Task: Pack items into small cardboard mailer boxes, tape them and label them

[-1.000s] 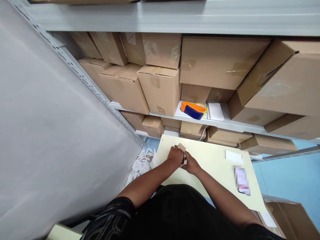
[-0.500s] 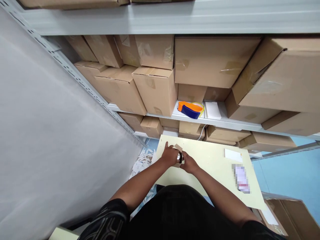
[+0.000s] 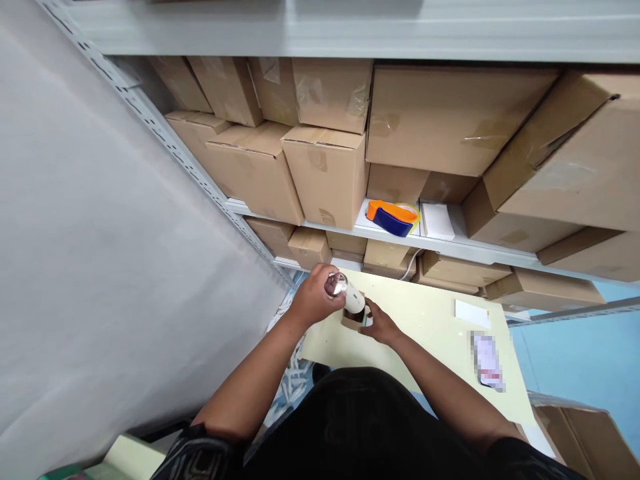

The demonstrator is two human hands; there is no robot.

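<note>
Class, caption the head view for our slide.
Left hand holding a white cylinder, right hand at a small carton.

Honestly, you've got nothing readable here. The dark mark on your white tube is too tiny, the faint print on your black shirt too dim to make out.

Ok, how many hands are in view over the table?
2: the left hand grips the shiny end of a white tube; the right hand is at the right side of a small cardboard box. No others show.
</note>
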